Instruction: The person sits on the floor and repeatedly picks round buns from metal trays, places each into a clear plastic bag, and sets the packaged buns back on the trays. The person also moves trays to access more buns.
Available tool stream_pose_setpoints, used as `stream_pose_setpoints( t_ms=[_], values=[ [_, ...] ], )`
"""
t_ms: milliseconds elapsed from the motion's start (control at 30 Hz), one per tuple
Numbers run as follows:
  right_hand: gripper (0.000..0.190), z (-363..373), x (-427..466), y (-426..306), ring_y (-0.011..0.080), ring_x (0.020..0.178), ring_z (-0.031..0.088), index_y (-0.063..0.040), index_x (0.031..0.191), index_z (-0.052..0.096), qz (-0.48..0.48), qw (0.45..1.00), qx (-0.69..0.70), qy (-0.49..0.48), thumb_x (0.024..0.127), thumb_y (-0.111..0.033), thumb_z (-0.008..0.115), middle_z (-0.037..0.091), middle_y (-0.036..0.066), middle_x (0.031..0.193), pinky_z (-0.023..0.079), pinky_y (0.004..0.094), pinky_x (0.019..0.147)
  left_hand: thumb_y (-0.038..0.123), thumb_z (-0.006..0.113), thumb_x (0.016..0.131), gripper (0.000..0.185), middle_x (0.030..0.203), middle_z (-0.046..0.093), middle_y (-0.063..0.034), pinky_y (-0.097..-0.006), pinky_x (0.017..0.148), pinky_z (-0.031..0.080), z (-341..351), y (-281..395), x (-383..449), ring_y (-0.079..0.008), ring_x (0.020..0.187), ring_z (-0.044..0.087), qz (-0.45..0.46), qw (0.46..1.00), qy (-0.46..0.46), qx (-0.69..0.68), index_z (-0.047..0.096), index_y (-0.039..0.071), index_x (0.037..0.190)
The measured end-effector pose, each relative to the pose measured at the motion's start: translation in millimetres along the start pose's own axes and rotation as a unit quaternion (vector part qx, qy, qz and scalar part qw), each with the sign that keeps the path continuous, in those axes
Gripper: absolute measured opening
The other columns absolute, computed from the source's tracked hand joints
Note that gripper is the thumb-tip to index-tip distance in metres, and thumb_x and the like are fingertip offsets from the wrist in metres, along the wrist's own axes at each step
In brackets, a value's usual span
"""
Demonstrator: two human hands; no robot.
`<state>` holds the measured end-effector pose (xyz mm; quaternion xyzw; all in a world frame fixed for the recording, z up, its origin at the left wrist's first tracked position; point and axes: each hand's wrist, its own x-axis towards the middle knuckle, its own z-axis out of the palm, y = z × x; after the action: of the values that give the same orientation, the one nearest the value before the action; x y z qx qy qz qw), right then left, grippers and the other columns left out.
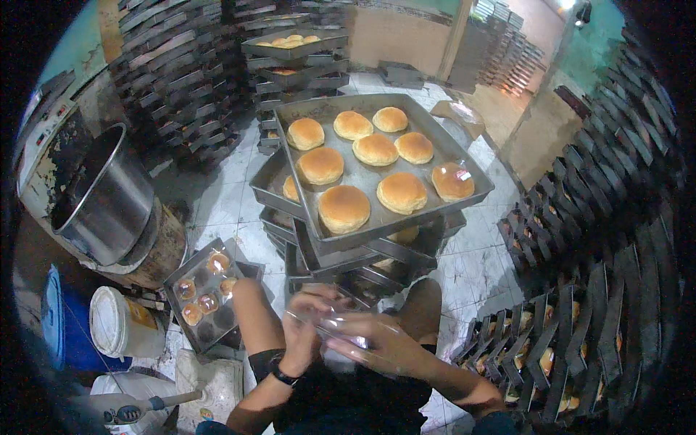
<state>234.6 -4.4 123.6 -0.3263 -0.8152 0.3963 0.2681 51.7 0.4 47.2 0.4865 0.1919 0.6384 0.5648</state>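
Over my lap, my left hand (303,330) and my right hand (378,338) hold a clear plastic bag (343,322) between them; both hands are slightly blurred. I cannot tell whether anything is inside the bag. Beyond my knees, a metal baking tray (370,231) sits skewed on top of a stack of trays. Several round golden buns (344,208) lie loose in it. At its right corner is a bun in clear wrapping (453,181). On the floor by my left knee, another tray (209,338) holds several wrapped buns (207,303).
A tilted steel bowl (109,201), a white bucket (117,323) and a blue barrel (70,326) stand at left. Stacked trays (179,87) rise at the back left, with more tray stacks (544,353) along the right. A doorway (503,103) lies at the back right.
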Motion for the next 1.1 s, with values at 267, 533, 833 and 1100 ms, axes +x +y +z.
stream_pose_setpoints(
  t_ms=[267, 533, 833, 1100],
  values=[
    [0.032, -96.1, 95.0, 10.7, 0.0365, 0.098, 0.064, -0.001, 0.117, 0.062, -0.009, 0.977, -0.184, 0.106, 0.096, -0.024, 0.057, 0.065, 0.02, 0.112, 0.05, 0.0451, 0.085, 0.041, 0.061, 0.095, 0.027, 0.089, 0.059, -0.0002, -0.0368, 0.074, 0.052, -39.0, 13.5, 19.2, -0.0165, 0.085, 0.059, -0.058, 0.89, 0.432, -0.135, 0.055, 0.015, 0.097],
    [0.065, -76.0, 203.2, 78.4, 0.0388, 0.099, 0.066, 0.001, 0.115, 0.064, 0.179, 0.901, -0.395, -0.024, 0.083, -0.056, 0.06, 0.067, 0.021, 0.11, 0.052, 0.0451, 0.089, 0.05, 0.06, 0.092, 0.041, 0.106, 0.055, -0.0051, -0.0395, 0.077, 0.051, -37.6, -27.8, -14.4, -0.0225, 0.097, 0.057, -0.193, 0.881, 0.378, -0.209, 0.056, 0.013, 0.11],
    [0.099, -129.0, 190.8, 67.3, 0.0371, 0.106, 0.064, 0.004, 0.125, 0.058, 0.125, 0.945, -0.258, -0.157, 0.073, -0.08, 0.059, 0.064, 0.026, 0.117, 0.051, 0.0405, 0.092, 0.049, 0.061, 0.093, 0.029, 0.097, 0.06, 0.0028, -0.041, 0.083, 0.047, -39.1, -37.1, -20.7, -0.0159, 0.097, 0.057, -0.244, 0.87, 0.349, -0.25, 0.059, 0.02, 0.099],
    [0.092, -119.6, 210.7, 91.6, 0.0333, 0.127, 0.051, 0.001, 0.139, 0.048, 0.285, 0.954, -0.06, -0.074, 0.085, -0.074, 0.048, 0.055, 0.025, 0.133, 0.037, 0.0366, 0.107, 0.048, 0.058, 0.094, 0.026, 0.095, 0.061, 0.0038, -0.0405, 0.086, 0.045, -13.2, -37.8, -1.1, -0.016, 0.093, 0.057, -0.248, 0.874, 0.337, -0.248, 0.059, 0.022, 0.098]
  ],
)
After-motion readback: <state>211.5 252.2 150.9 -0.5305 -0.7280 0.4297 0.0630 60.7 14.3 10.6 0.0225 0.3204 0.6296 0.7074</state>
